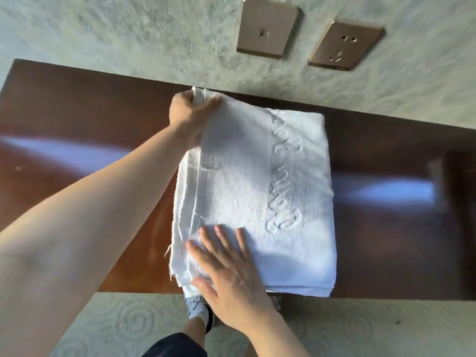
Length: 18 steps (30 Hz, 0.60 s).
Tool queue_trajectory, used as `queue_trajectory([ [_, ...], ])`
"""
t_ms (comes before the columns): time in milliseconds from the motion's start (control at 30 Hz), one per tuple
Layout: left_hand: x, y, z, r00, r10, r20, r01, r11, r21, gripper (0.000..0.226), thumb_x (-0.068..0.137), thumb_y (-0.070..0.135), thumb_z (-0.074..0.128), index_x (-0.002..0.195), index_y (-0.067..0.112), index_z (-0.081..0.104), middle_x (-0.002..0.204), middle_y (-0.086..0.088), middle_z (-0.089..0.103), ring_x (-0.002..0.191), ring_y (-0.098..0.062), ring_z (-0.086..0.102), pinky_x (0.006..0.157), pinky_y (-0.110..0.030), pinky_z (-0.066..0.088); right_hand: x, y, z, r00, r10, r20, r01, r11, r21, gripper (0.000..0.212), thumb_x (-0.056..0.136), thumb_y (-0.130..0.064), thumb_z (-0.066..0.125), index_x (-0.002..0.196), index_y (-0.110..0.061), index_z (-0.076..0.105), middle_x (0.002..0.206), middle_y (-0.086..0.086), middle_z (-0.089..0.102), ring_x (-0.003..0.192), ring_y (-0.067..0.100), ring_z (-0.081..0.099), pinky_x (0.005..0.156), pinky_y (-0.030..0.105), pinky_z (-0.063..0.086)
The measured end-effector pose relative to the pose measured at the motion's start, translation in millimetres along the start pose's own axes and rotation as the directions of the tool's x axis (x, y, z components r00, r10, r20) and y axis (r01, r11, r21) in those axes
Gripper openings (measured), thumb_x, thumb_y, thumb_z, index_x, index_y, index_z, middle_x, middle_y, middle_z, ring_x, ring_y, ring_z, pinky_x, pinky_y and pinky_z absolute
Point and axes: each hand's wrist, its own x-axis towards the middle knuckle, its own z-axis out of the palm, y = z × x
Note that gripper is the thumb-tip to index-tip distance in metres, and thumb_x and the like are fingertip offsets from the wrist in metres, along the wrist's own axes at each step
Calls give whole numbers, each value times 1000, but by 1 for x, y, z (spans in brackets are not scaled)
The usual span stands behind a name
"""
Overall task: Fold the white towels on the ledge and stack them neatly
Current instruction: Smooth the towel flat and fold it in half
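A white towel (257, 191) with raised lettering lies folded on the dark brown wooden ledge (90, 124), spanning it from the wall to the front edge. My left hand (189, 109) grips the towel's far left corner and lifts it slightly off the ledge. My right hand (226, 269) presses flat on the near left part of the towel, fingers straight and spread. Several layers show at the towel's near edge and along its frayed left hem. I cannot tell whether this is one towel or a stack.
Behind the ledge rises a textured grey-green wall with two bronze socket plates (268, 29) (346, 45). Pale patterned carpet (134, 323) lies below the ledge's front edge, where my shoe (197, 307) shows. Bare glossy wood extends left and right of the towel.
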Motion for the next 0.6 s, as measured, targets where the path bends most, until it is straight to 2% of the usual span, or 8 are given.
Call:
queue_trajectory([
  [33, 2, -4, -2, 998, -55, 2, 55, 998, 37, 28, 78, 40, 80, 81, 15, 68, 76, 3, 64, 77, -15, 66, 73, -38, 62, 0, 0, 1, 1000, -17, 16, 17, 999, -31, 63, 103, -49, 40, 160, -38, 14, 170, -7, 3, 156, 22, -5, 123, 59, 5],
  [100, 6, -12, -6, 995, -98, -8, 98, 988, 123, 28, 81, 43, 77, 82, 15, 70, 73, 3, 65, 73, -16, 67, 67, -34, 61, 0, 0, 2, 999, -34, 22, 35, 997, -65, 62, 101, -47, 42, 158, -41, 19, 170, -5, 4, 156, 26, -3, 123, 62, 6],
  [167, 9, -13, -6, 996, -90, 20, 87, 991, 96, 45, 75, 49, 82, 90, 8, 71, 85, -5, 71, 77, -19, 71, 67, -37, 60, 1, -2, 3, 999, -16, -31, 15, 1000, -28, 53, 100, -42, 46, 152, -41, 35, 168, -4, 17, 156, 27, 8, 122, 63, 10],
  [267, 9, -8, -6, 998, -62, 19, 59, 986, 157, 42, 75, 45, 84, 75, 16, 55, 81, -2, 59, 74, -16, 60, 60, -32, 53, -1, -7, 5, 990, -32, -135, 41, 997, 60, 43, 100, -34, 56, 142, -36, 51, 155, -7, 43, 151, 24, 28, 120, 64, 18],
  [367, 10, -8, -2, 997, -73, -3, 73, 988, 136, 38, 82, 43, 80, 74, 19, 51, 76, 3, 55, 72, -15, 60, 59, -33, 57, -9, -9, 14, 979, -99, -175, 122, 985, 123, 44, 100, -24, 53, 144, -31, 47, 147, -8, 50, 146, 16, 36, 122, 54, 25],
  [433, 7, -8, 2, 999, -31, -8, 32, 974, 224, 34, 85, 46, 75, 87, 15, 59, 76, 5, 52, 73, -15, 58, 58, -29, 54, -10, -10, 20, 985, -103, -138, 114, 991, 76, 49, 99, -19, 54, 146, -31, 47, 150, -9, 46, 149, 13, 31, 124, 49, 21],
  [533, 6, -7, -2, 999, -39, -5, 40, 972, 231, 39, 84, 44, 76, 105, 13, 62, 84, 5, 55, 82, -15, 57, 61, -28, 51, -6, -17, 16, 994, -94, -53, 98, 992, 75, 48, 105, -30, 49, 152, -31, 38, 155, -8, 43, 152, 14, 26, 126, 51, 9],
  [600, -5, -14, -15, 992, 85, -98, -45, 935, 351, 44, 82, 43, 78, 109, 13, 61, 100, 0, 58, 93, -15, 54, 75, -28, 49, -6, -21, 1, 992, -121, -41, 127, 972, 200, 48, 108, -36, 42, 155, -27, 34, 153, -6, 48, 149, 12, 32, 126, 49, 13],
])
